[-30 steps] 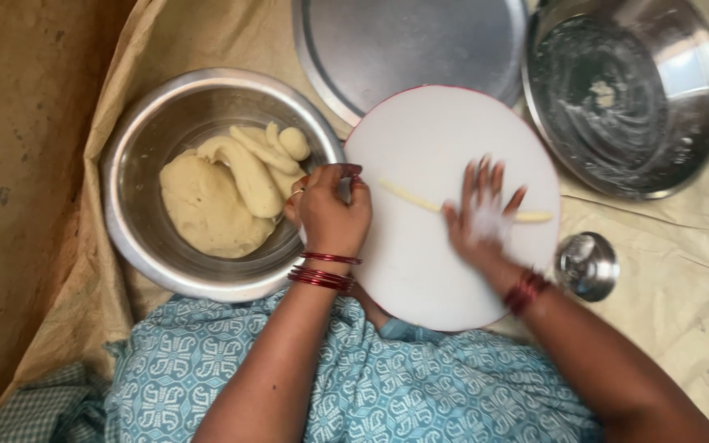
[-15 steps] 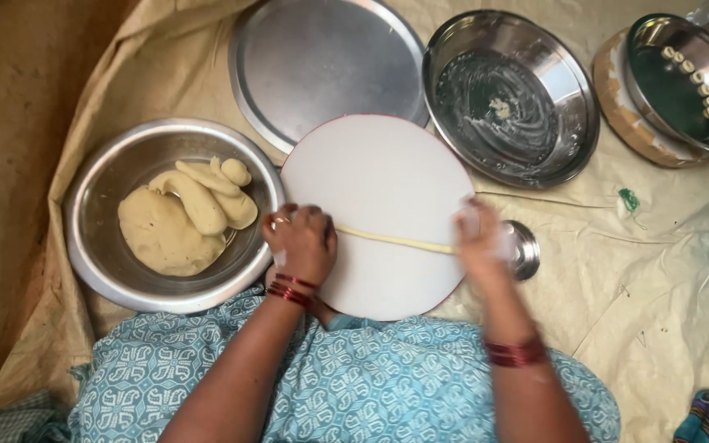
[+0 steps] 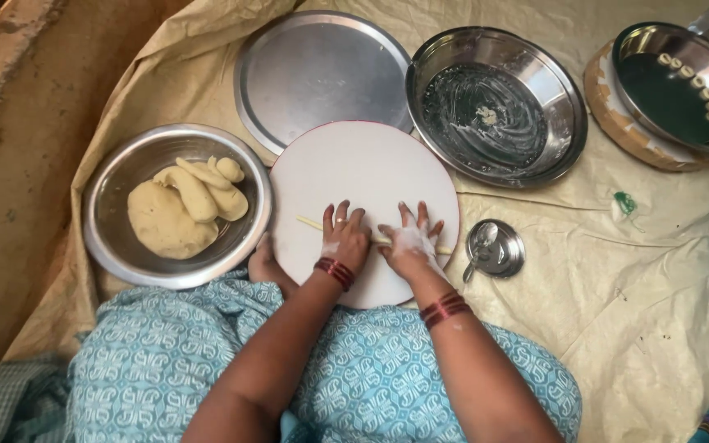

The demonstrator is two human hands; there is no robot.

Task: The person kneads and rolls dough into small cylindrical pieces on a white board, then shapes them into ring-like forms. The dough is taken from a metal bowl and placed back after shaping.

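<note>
1. The thin dough rope lies across the round white board in front of my lap, its ends poking out past my palms.
2. My left hand and right hand press flat on it side by side, fingers spread, gripping nothing.
3. I judge that uneven pressure could snap the rope or flatten it; dry, floury palms might make it slide instead of roll.
4. A steel bowl of dough sits to my left, a greasy pan and flat plate beyond, and a small lidded cup to my right.
5. Half a second ago my hands were at the rope's far ends; now they are together mid-board.
</note>
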